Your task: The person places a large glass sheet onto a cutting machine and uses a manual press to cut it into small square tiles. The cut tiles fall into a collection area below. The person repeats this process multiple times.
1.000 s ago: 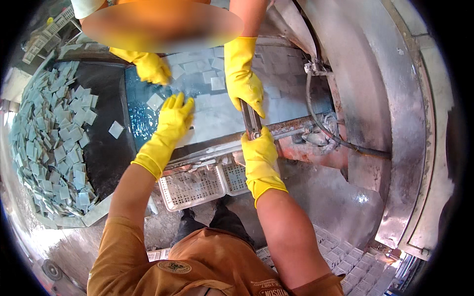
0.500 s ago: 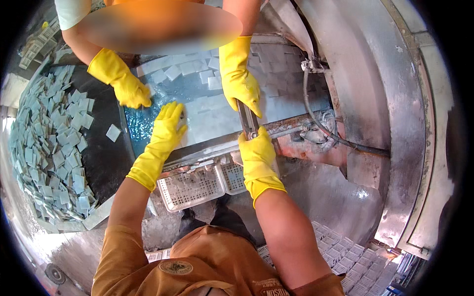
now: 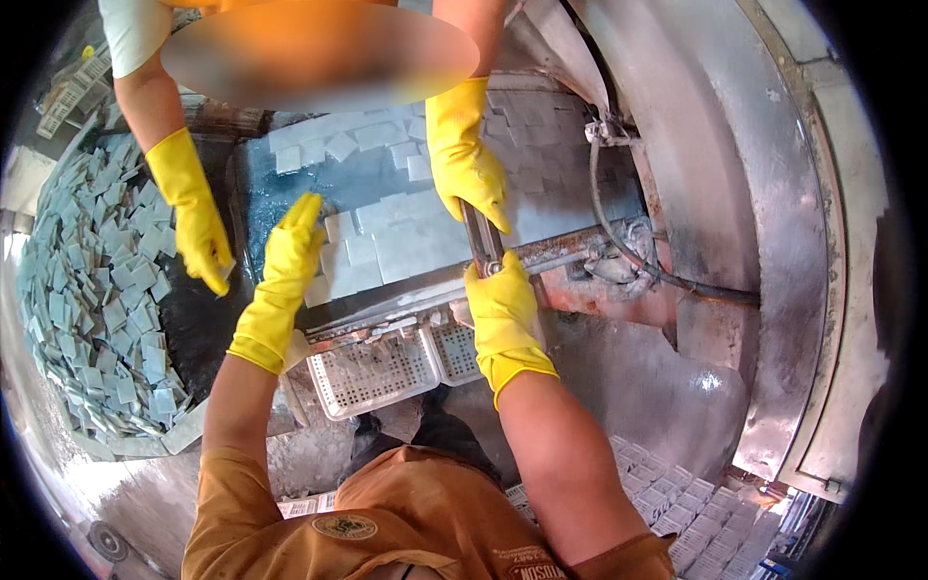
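- At centre, the metal tray (image 3: 290,208) holds pale square tiles (image 3: 406,246).
- Left hand (image 3: 285,261) lies flat on the tiles, fingers spread.
- Right hand (image 3: 498,309), at 5 o'clock, grips a metal bar (image 3: 480,237).

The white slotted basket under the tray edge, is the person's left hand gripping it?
No, the left hand lies flat on the pale squares on the wet tray, above the white slotted basket.
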A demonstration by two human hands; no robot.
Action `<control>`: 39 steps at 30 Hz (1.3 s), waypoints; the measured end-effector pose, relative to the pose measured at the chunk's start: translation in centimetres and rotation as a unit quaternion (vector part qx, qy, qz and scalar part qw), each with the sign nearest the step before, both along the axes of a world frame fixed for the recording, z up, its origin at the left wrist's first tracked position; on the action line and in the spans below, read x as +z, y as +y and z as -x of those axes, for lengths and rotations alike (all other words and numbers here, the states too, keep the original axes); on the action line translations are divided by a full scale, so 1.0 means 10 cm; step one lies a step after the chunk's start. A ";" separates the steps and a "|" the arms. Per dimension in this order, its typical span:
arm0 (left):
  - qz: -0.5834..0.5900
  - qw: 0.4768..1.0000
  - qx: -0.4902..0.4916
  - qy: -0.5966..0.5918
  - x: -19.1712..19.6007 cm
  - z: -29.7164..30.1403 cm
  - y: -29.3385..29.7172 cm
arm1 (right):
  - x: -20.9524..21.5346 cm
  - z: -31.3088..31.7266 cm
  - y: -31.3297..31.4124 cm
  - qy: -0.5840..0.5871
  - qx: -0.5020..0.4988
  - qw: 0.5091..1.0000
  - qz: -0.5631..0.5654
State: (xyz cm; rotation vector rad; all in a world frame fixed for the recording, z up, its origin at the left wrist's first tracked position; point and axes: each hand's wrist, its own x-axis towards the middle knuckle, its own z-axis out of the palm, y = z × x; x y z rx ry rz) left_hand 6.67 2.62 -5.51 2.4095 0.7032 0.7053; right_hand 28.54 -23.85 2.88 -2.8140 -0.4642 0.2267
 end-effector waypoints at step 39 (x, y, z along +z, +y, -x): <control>-0.155 0.986 -0.061 0.017 0.08 -1.58 -0.15 | -0.06 0.00 -0.03 0.011 -0.005 1.000 0.006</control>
